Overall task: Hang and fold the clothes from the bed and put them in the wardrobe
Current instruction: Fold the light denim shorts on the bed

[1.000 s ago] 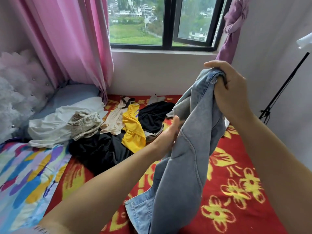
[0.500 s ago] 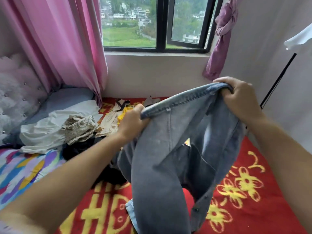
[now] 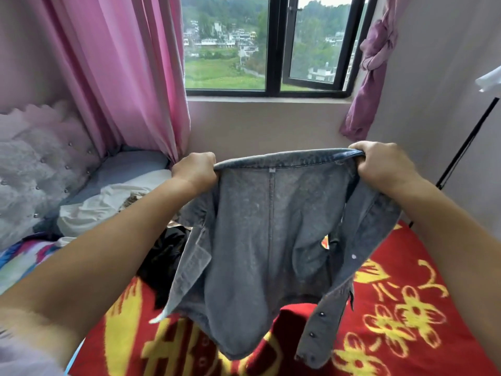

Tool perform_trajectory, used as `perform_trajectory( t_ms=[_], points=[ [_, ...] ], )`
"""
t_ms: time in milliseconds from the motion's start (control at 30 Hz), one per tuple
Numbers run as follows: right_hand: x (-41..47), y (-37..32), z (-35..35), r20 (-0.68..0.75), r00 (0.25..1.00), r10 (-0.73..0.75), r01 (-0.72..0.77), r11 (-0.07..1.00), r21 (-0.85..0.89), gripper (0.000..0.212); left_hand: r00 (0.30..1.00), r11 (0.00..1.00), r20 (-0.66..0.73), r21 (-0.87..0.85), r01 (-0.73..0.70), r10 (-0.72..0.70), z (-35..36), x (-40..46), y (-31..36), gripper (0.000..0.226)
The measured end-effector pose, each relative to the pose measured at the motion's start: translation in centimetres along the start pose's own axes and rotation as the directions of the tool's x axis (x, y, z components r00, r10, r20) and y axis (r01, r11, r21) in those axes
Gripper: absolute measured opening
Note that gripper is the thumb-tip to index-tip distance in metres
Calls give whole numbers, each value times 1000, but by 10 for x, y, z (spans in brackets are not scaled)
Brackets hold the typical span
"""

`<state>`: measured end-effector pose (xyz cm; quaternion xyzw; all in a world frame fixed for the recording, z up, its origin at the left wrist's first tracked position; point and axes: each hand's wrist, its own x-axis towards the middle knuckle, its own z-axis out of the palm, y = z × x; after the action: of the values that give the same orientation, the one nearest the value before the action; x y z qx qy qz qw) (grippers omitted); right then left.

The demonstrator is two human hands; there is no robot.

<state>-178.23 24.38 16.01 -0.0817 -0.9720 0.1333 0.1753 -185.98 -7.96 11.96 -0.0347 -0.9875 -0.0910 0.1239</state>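
While the head view is showing one denim jacket (image 3: pixel 268 240) hanging above the bed (image 3: pixel 406 308), the left hand (image 3: pixel 196 169) and right hand (image 3: pixel 382 164) are each gripping an end of its collar in a closed fist. It is looking thick, limp and fairly heavy, so the shoulders seem the best hold. One jacket, two hands; a heap of other clothes (image 3: pixel 108 204) is lying behind, uncountable.

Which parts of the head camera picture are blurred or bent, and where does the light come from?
Head view: daylight enters through the black-framed window behind the held grey denim jacket, which is sharp; the yellow pattern of the red blanket is smeared near the lower edge; the wide lens bends the pink curtain and the walls at the sides.
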Motion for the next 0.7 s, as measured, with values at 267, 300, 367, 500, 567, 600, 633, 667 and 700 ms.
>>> perform_trajectory(
  t_ms=[267,300,367,500,567,600,633,667,700],
  points=[
    [6,-7,-7,239,964,117,-178,951,252,51,998,995,-51,-94,-39,34,-14,-4,6,26],
    [5,-7,-7,285,950,127,-229,904,361,50,999,960,32,-279,5,4,-16,-4,10,24],
    [2,-10,-9,382,914,136,-351,737,578,48,965,731,256,-650,208,-46,-25,-4,22,35],
    [-1,-9,-19,486,867,-109,-393,449,803,22,884,246,465,-864,440,55,-45,-4,28,20],
    [-2,-7,-23,437,885,-161,-274,579,768,22,884,216,436,-892,398,170,-49,0,24,9],
    [-1,-7,-23,383,911,-152,-176,697,696,22,889,319,410,-886,336,205,-48,0,22,14],
    [-1,-8,-23,313,939,-141,-76,803,591,20,907,446,369,-860,250,204,-45,-1,20,17],
    [-1,-9,-22,240,961,-136,5,879,477,17,931,557,316,-814,168,182,-43,-3,20,11],
    [-1,-10,-21,173,975,-138,66,929,365,16,951,631,270,-766,120,147,-39,-4,19,3]
  ],
)
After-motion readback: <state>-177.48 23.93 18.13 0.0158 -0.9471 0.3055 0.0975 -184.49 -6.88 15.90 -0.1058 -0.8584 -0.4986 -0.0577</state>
